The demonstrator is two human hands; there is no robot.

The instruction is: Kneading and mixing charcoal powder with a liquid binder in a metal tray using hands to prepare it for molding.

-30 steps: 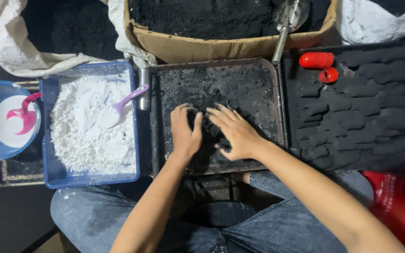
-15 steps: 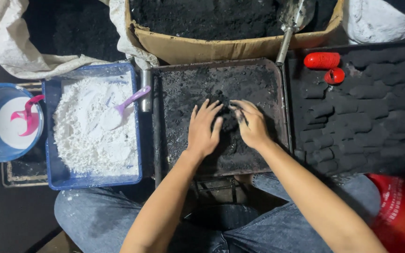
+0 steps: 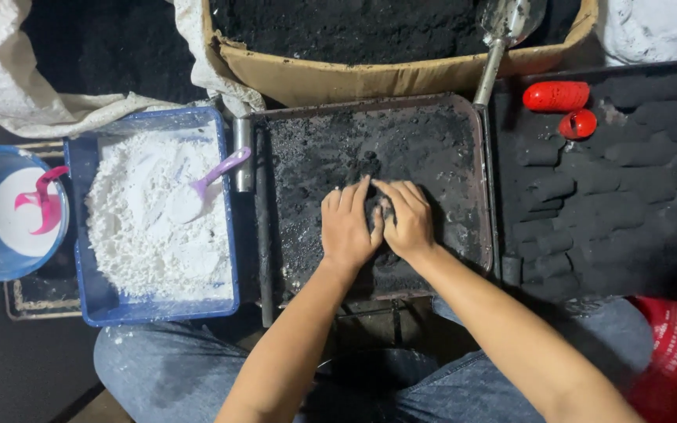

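Head: hands (image 3: 378, 223) press black powder (image 3: 370, 168).

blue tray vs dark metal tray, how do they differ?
The blue tray is plastic-looking and holds white powder with a purple scoop lying in it; the dark metal tray is larger and carries a thin smear of black powder. No hand touches the blue tray, while the left hand and right hand press together on a black lump in the metal tray. Both are rectangular, shallow and side by side.
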